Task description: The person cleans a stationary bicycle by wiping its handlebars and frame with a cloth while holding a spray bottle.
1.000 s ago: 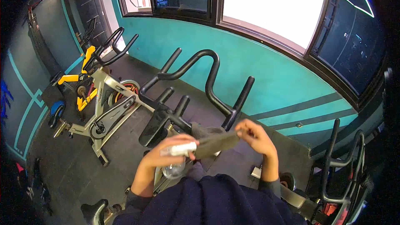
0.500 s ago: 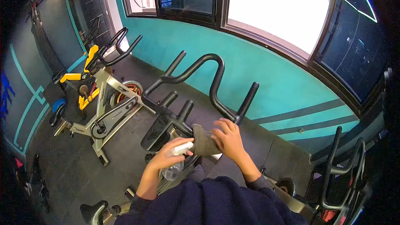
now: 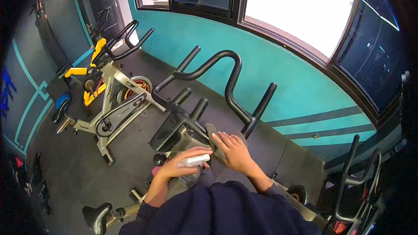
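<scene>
My left hand [image 3: 173, 168] is wrapped round a spray bottle with a white head [image 3: 194, 161]. The bottle's clear body hangs below the palm, partly hidden. A grey cloth [image 3: 211, 132] lies over the lower right part of the black handlebar [image 3: 232, 78] of an exercise bike. My right hand [image 3: 237, 153] presses this cloth onto the bar, fingers together and bent over it; the fabric under the palm is out of sight. The spray head is just left of the cloth.
A second exercise bike [image 3: 114, 104] stands to the left, with a yellow-framed one [image 3: 95, 61] behind it. At the right edge is another handlebar [image 3: 348, 178]. A black saddle [image 3: 96, 217] is at lower left. Beyond the bikes runs a teal wall [image 3: 278, 91] with windows.
My right hand has come down flatter over the cloth, covering more of it, and the cloth is now pressed closer to the bar. My left hand still holds the spray bottle. The view has shifted slightly.
</scene>
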Demonstrator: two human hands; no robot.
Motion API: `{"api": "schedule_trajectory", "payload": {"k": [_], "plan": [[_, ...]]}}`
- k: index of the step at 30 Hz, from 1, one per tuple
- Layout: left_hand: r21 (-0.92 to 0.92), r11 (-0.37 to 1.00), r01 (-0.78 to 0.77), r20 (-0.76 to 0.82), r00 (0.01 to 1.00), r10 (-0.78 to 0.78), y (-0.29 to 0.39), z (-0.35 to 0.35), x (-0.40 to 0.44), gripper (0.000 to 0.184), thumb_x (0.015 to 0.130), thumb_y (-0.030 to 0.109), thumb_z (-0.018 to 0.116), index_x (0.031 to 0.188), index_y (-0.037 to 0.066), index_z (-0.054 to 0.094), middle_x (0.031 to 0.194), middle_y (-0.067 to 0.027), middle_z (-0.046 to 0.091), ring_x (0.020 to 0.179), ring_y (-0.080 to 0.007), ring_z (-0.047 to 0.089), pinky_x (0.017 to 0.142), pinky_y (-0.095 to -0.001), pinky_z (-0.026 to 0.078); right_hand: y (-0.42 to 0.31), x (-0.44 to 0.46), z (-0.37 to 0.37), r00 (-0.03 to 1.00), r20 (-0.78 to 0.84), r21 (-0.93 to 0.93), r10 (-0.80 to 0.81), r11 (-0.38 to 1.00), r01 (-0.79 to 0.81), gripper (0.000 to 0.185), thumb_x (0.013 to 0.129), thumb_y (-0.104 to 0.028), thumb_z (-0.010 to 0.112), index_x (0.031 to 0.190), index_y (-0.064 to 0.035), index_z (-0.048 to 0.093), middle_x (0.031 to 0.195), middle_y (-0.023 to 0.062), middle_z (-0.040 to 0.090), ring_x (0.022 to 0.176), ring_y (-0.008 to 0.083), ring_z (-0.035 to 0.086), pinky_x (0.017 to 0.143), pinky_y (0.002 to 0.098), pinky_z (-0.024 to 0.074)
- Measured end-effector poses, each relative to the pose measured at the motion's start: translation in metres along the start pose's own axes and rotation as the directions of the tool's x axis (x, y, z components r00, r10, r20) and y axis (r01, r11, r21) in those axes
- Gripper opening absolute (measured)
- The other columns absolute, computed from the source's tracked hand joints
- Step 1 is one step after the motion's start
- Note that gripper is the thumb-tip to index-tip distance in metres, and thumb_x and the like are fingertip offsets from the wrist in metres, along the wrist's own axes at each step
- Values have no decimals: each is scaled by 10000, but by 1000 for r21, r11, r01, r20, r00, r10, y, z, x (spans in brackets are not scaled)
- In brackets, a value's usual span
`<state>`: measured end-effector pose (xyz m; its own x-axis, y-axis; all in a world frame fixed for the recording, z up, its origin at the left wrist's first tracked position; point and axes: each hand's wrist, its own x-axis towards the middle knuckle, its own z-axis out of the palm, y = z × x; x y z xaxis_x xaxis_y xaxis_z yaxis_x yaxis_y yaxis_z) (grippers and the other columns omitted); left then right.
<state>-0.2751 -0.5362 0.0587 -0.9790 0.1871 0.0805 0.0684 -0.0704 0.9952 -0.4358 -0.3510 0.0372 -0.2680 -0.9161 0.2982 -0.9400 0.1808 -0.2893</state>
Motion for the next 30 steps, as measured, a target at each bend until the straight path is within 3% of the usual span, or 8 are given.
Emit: {"api": "schedule_trajectory", "payload": {"k": [4,7,9,10,12,13,21,30], "plan": [[17,994,-109,-132,985,110,18,19,-11,630,716,-71,540,1335,16,470,1210,-96,485,1034,-198,606,927,-316,423,-5,-19,-20,999,22,145,-41,989,38,570,903,-213,526,1427,-92,338,1410,200,392,1290,350,395,1079,424,296],[236,968,-86,-222,965,140,23,27,-22,629,725,-44,553,1344,20,461,1117,-90,558,1035,-182,600,917,-303,418,-19,-45,-39,992,80,587,102,799,-129,521,980,-323,432,1410,-46,336,1423,191,389,1319,342,364,1098,414,272],[254,963,-86,-272,949,157,25,34,-30,631,728,-36,557,1348,24,458,1095,-91,585,1035,-184,599,925,-308,416,-27,-67,-41,750,416,763,514,252,-595,558,997,-424,366,1392,-29,360,1415,150,418,1319,299,378,1095,401,291],[267,960,-89,-316,933,175,26,37,-35,632,731,-27,560,1352,28,455,1073,-91,611,1035,-186,598,933,-312,413,-29,-72,-38,752,421,763,507,250,-596,558,997,-424,366,1392,-29,360,1415,150,418,1319,299,378,1095,401,291],[334,940,-73,-338,921,192,24,39,-42,640,729,-24,559,1358,33,452,1051,-93,643,1021,-187,605,930,-322,429,-29,-81,-29,750,412,906,518,-321,-275,653,974,-540,323,1364,-22,403,1377,136,457,1273,279,435,1053,421,359],[347,934,-89,-356,909,219,27,42,-44,646,727,-27,555,1361,34,449,1017,-86,643,986,-186,613,910,-324,445,-22,-85,-20,791,381,890,478,-422,-174,637,964,-530,370,1380,-47,385,1379,133,455,1264,287,445,1050,430,365],[315,942,-120,-328,917,226,48,53,-59,652,727,-69,549,1363,5,421,832,-91,620,841,-228,629,817,-367,493,-21,-85,-13,808,263,889,527,-458,9,656,958,-539,359,1387,-42,377,1389,149,443,1263,316,439,1059,462,345],[77,818,-570,-459,708,537,64,91,-79,683,732,-114,519,1385,-22,342,799,-102,557,856,-244,580,791,-363,471,-87,-90,52,823,446,763,353,-630,-143,645,974,-517,318,1401,-35,359,1414,153,420,1287,319,421,1091,459,313]]}}
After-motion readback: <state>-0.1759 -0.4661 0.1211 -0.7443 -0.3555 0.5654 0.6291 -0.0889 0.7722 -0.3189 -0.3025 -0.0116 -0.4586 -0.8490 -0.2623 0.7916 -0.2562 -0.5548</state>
